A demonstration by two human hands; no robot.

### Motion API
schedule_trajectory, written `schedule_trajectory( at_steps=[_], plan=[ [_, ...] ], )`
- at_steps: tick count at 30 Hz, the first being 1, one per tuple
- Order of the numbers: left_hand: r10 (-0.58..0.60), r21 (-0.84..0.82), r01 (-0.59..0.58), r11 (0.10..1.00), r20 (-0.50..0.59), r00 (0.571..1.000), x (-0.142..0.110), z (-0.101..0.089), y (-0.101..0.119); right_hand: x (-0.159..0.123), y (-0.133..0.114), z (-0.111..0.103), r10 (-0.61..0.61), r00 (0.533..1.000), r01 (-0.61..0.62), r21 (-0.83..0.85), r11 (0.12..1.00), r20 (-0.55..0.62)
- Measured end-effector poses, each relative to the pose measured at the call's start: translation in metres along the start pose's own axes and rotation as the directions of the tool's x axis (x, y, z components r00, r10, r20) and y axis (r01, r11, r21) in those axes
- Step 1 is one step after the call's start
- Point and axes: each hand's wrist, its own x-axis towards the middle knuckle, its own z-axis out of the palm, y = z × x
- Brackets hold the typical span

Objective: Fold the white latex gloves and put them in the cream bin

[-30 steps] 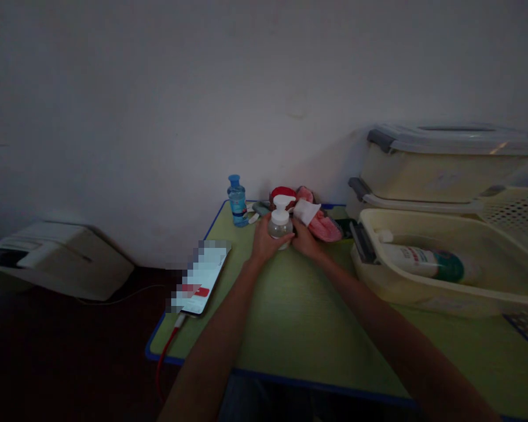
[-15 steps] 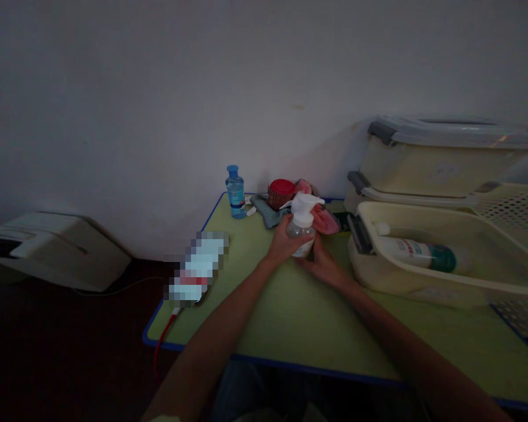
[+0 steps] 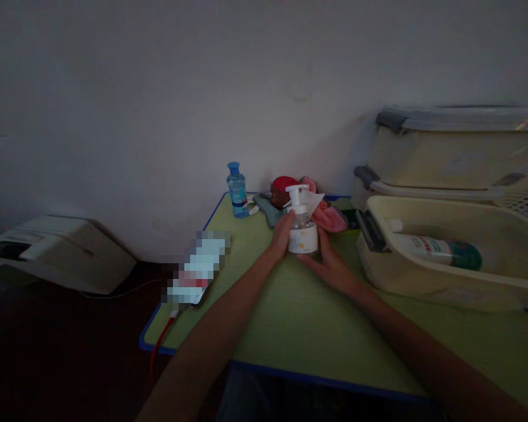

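Note:
Both my hands hold a clear pump bottle (image 3: 303, 239) with a white pump top and a white label that faces me. It stands upright over the middle of the table. My left hand (image 3: 283, 239) is closed on its left side, while my right hand (image 3: 328, 266) is closed around the right side and low front. Just behind the bottle are a red-lidded round container (image 3: 284, 190), a grey-blue cloth (image 3: 266, 209) and a pink cloth (image 3: 332, 218). Something white and thin (image 3: 315, 202) shows beside the pump; its kind is unclear.
A blue bottle (image 3: 237, 196) stands at the table's back left corner. A phone (image 3: 198, 266) with a red cable (image 3: 161, 340) lies along the left edge. To the right, a cream basket (image 3: 422, 287) holds a white-and-green bottle (image 3: 444, 252); lidded boxes (image 3: 457, 152) are stacked behind.
The pump bottle has been turned between my hands, so its label now faces me and its pump top looks different. My view has shifted slightly.

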Motion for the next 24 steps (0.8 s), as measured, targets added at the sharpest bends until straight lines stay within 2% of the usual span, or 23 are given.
schedule_trajectory(
  at_steps=[4,11,16,18,24],
  plan=[
    [-0.055,-0.081,0.057,0.995,0.024,0.998,-0.001,0.004,0.002,0.000,0.001,0.000,-0.009,1.000,0.010,0.036,0.999,-0.022],
    [-0.148,-0.240,0.159,0.958,0.064,0.987,-0.009,0.011,0.013,0.003,0.004,0.002,-0.061,0.990,0.069,0.059,0.996,-0.128],
    [-0.047,-0.206,0.042,0.978,-0.021,0.999,-0.014,0.012,0.013,0.002,0.003,0.002,-0.100,0.986,0.107,0.050,0.993,-0.133],
    [-0.041,-0.219,0.034,0.975,-0.029,0.999,-0.014,0.012,0.014,0.001,0.003,0.003,-0.121,0.983,0.127,0.036,0.991,-0.136],
    [-0.207,-0.343,0.215,0.914,0.060,0.976,-0.012,0.008,0.018,0.000,-0.001,0.002,-0.124,0.989,0.125,0.006,0.992,-0.077]
  ],
)
